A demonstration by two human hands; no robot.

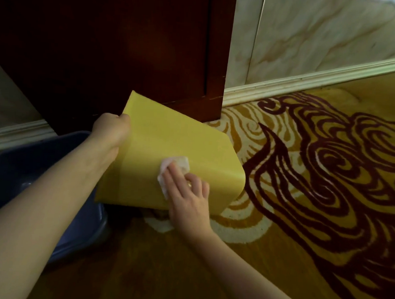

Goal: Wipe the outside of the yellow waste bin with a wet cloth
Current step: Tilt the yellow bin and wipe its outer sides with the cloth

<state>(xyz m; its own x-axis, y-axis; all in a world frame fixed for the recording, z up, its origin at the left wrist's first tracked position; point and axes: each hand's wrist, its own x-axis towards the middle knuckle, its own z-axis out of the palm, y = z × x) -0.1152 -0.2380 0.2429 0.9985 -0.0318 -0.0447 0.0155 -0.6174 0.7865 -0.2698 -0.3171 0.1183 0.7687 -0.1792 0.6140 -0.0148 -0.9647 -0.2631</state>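
Note:
The yellow waste bin [169, 145] lies tipped on its side over the carpet, one broad flat face turned up toward me. My left hand [112, 130] grips its left edge near the rim and holds it steady. My right hand [186, 195] presses a small white wet cloth [177, 165] flat against the lower middle of that face, fingers spread over it. Only part of the cloth shows beyond my fingers. The bin's opening is hidden from me.
A blue plastic basin [12, 175] sits on the floor at the left, partly under my left forearm. A dark wooden cabinet [129, 41] stands right behind the bin. Patterned gold and maroon carpet [328, 180] spreads to the right, edged by a white baseboard [311, 80].

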